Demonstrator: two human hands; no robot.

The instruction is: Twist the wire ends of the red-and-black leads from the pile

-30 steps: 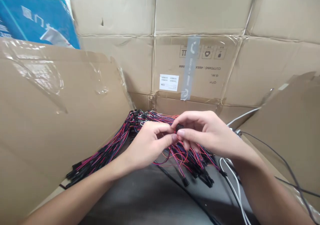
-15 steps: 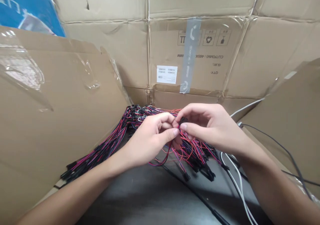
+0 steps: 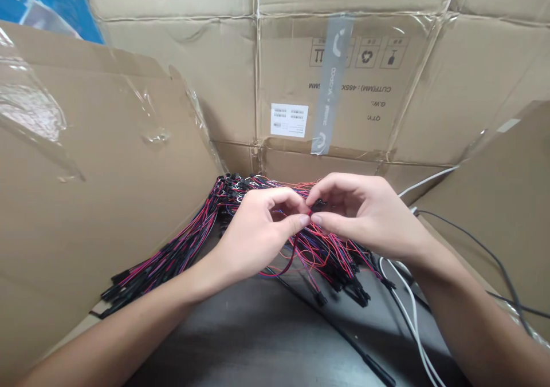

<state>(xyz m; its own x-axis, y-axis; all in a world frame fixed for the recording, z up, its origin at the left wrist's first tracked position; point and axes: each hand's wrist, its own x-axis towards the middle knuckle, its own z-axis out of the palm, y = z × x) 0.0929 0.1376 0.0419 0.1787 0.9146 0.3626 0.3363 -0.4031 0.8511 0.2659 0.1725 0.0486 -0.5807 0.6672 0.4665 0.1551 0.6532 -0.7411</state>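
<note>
My left hand (image 3: 266, 229) pinches a thin red and dark wire cable (image 3: 294, 255) between thumb and index finger, and the cable hangs below in a loop. Close against it, my right hand (image 3: 365, 212) pinches the same cable near its end, where a small black connector (image 3: 318, 205) shows between the fingers. The fingertips of both hands nearly touch. Behind and below the hands lies a tangled pile of red, purple and black wires (image 3: 330, 255) with black connectors. A second bundle of wires (image 3: 172, 255) runs down to the left.
Cardboard walls (image 3: 206, 83) stand behind and on both sides. A thick black cable (image 3: 326, 318) crosses the dark table (image 3: 240, 335). White cables (image 3: 406, 304) run beside my right forearm, and a thin black cord (image 3: 476, 244) lies further right.
The view has tilted slightly down. The fingers of my left hand beneath the cable have drawn in, and the black connector shows a little more. Both hands stay together on the cable.
</note>
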